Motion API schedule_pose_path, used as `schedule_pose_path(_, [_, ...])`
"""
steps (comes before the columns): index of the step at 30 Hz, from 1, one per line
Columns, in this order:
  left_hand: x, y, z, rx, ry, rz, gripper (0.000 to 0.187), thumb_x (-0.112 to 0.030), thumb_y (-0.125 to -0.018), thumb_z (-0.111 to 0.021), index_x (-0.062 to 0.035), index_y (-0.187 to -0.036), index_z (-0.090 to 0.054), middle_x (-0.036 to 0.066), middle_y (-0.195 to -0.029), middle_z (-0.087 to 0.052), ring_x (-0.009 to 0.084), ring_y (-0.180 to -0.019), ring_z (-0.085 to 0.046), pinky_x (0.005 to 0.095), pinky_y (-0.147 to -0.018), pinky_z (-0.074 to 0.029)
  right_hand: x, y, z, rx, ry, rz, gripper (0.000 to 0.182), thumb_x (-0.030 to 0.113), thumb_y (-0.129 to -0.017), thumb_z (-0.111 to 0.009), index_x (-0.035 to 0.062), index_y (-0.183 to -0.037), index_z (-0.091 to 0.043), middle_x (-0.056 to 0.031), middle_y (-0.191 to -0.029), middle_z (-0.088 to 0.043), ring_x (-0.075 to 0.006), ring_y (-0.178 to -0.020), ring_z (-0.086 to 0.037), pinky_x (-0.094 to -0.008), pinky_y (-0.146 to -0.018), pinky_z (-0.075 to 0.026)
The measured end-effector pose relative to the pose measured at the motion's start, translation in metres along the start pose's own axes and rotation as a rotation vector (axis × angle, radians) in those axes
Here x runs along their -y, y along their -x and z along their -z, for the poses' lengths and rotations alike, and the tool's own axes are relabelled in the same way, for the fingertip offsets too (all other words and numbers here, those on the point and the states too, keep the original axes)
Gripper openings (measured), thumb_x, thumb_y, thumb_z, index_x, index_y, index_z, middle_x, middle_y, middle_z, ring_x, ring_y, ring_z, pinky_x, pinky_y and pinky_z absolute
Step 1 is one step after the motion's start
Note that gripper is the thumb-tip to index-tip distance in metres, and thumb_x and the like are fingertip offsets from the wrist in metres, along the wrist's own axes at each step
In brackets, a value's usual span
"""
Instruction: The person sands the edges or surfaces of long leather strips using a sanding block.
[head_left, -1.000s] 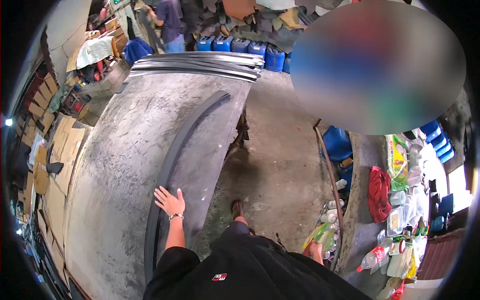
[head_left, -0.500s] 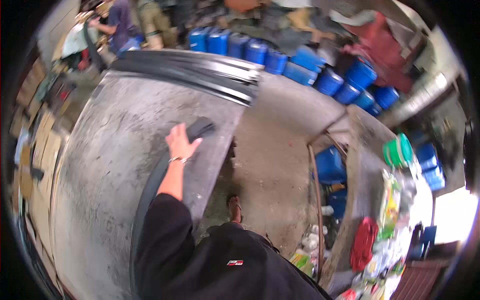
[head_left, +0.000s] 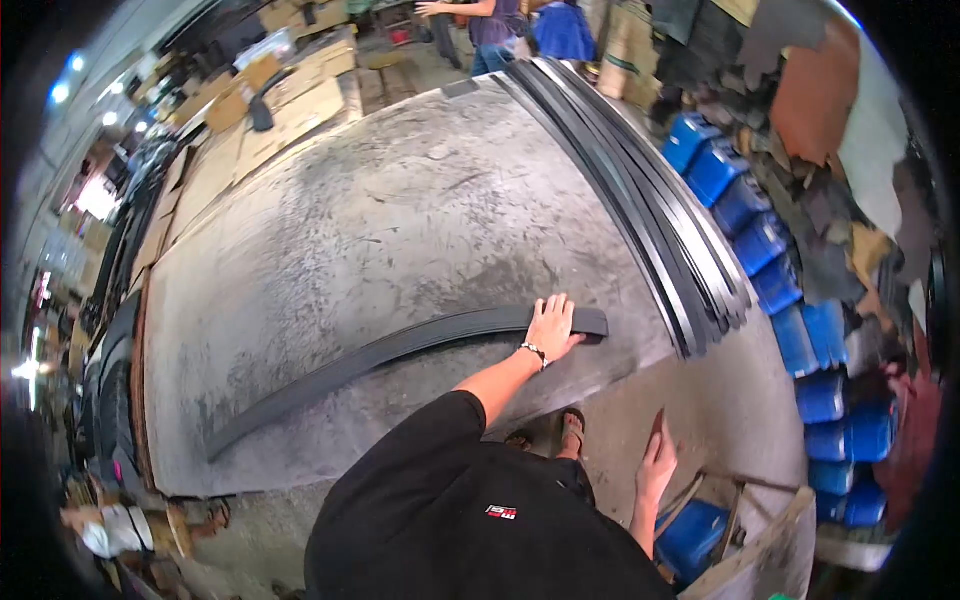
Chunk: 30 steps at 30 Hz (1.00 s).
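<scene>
The black strip (head_left: pixel 430 332) lies on the big grey counter (head_left: pixel 300 260), near the edge by the person. It bends like a bow and has lines along it, so it may be a few thin strips laid together. The left hand (head_left: pixel 550 328) is on top of it, close to one end, with the fingers across it and the thumb near its close side. I cannot tell if that hand grips it or just presses down. The right hand (head_left: pixel 655 468) is away from the counter, closed around a thin brown thing (head_left: pixel 657 425). I cannot tell what that is. Past the strip's near end is a pile of long strips (head_left: pixel 650 205), apart from it.

The step in hand looks like steadying the strip or feeling along it. I think the next move calls for a firm hold near that end, with care for the long part, which could swing or slide apart.
</scene>
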<state>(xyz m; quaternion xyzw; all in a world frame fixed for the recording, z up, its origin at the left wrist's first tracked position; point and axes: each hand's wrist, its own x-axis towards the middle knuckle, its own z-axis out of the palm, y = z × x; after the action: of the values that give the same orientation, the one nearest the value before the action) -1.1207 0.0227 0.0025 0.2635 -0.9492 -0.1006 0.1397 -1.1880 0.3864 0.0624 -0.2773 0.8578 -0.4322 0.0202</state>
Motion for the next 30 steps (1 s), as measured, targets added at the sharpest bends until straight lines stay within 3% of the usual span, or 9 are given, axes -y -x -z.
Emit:
schedule_pose_path(6, [-0.003,0.001,0.016,-0.036,0.033,0.014,0.071,-0.052,-0.089,-0.084,-0.0033,-0.134,-0.059,0.015,-0.130,-0.060,0.0336,-0.132,-0.054,0.0509,-0.118,-0.036,0.038,-0.190,-0.075,0.022,0.073,0.529,0.057,0.000,-0.100,-0.063,0.0015,-0.157,-0.057,-0.0220,-0.160,-0.057,-0.0382,-0.150,-0.052,-0.0476,-0.123,-0.041])
schedule_pose_path(8, [0.002,-0.009,0.032,-0.164,-0.005,-0.003,0.069,-0.053,-0.089,-0.084,-0.0038,-0.131,-0.059,0.014,-0.128,-0.060,0.0341,-0.129,-0.055,0.0520,-0.117,-0.038,0.009,-0.214,-0.105,0.281,0.263,0.585,0.060,0.011,-0.100,-0.069,0.0025,-0.158,-0.056,-0.0219,-0.165,-0.051,-0.0367,-0.154,-0.046,-0.0515,-0.123,-0.039])
schedule_pose_path(9, [-0.002,-0.014,0.059,-0.248,0.035,0.017,0.065,-0.048,-0.090,-0.085,-0.0028,-0.129,-0.058,0.015,-0.125,-0.061,0.0367,-0.124,-0.058,0.0513,-0.111,-0.044,-0.016,-0.225,-0.121,0.540,0.412,0.550,0.066,0.030,-0.100,-0.073,0.0030,-0.157,-0.055,-0.0219,-0.169,-0.046,-0.0365,-0.158,-0.041,-0.0594,-0.124,-0.034])
schedule_pose_path(13, [0.006,-0.011,0.162,-0.318,0.201,0.147,0.063,-0.032,-0.089,-0.089,-0.0018,-0.134,-0.055,0.022,-0.124,-0.062,0.0448,-0.112,-0.064,0.0482,-0.095,-0.054,-0.022,-0.225,-0.116,0.547,0.366,0.630,0.074,0.038,-0.097,-0.076,0.0079,-0.161,-0.053,-0.0230,-0.173,-0.039,-0.0406,-0.161,-0.034,-0.0623,-0.126,-0.029])
schedule_pose_path(17, [0.004,0.005,0.265,-0.480,0.325,0.251,0.062,-0.038,-0.094,-0.088,-0.0035,-0.135,-0.057,0.018,-0.112,-0.066,0.0374,-0.103,-0.067,0.0447,-0.091,-0.055,0.019,-0.221,-0.116,0.575,0.165,0.521,0.079,0.036,-0.092,-0.083,0.0072,-0.160,-0.054,-0.0272,-0.169,-0.043,-0.0430,-0.158,-0.039,-0.0584,-0.124,-0.034])
schedule_pose_path(22, [-0.030,0.044,0.378,-0.865,0.394,0.202,0.055,-0.029,-0.102,-0.079,-0.0050,-0.144,-0.053,0.006,-0.115,-0.066,0.0203,-0.103,-0.067,0.0384,-0.085,-0.056,0.233,-0.171,-0.118,0.690,-0.694,0.941,0.103,0.035,-0.085,-0.092,0.0006,-0.167,-0.039,-0.0283,-0.169,-0.042,-0.0460,-0.157,-0.041,-0.0529,-0.128,-0.037])
schedule_pose_path(26, [-0.088,0.090,0.459,-1.175,0.251,0.323,0.058,-0.036,-0.110,-0.066,-0.0016,-0.152,-0.047,0.015,-0.112,-0.073,0.0212,-0.097,-0.073,0.0346,-0.084,-0.058,0.383,-0.077,-0.106,0.645,-1.169,0.939,0.127,0.036,-0.075,-0.097,-0.0012,-0.172,-0.025,-0.0273,-0.167,-0.045,-0.0433,-0.158,-0.040,-0.0524,-0.129,-0.030])
schedule_pose_path(29, [-0.137,0.144,0.524,-1.488,-0.017,0.402,0.061,-0.050,-0.113,-0.050,0.0041,-0.142,-0.056,0.017,-0.114,-0.072,0.0248,-0.091,-0.071,0.0379,-0.083,-0.059,0.440,0.005,-0.110,0.801,-1.319,0.921,0.124,0.017,-0.069,-0.092,0.0044,-0.173,-0.027,-0.0216,-0.150,-0.058,-0.0398,-0.139,-0.055,-0.0534,-0.120,-0.036])
schedule_pose_path(30, [-0.164,0.164,0.548,-1.543,0.185,0.382,0.067,-0.055,-0.114,-0.044,0.0050,-0.138,-0.058,0.019,-0.117,-0.071,0.0254,-0.090,-0.070,0.0388,-0.084,-0.059,0.449,0.025,-0.105,0.908,-1.375,0.956,0.118,0.012,-0.067,-0.089,0.0060,-0.171,-0.033,-0.0196,-0.144,-0.060,-0.0392,-0.136,-0.056,-0.0533,-0.120,-0.036])
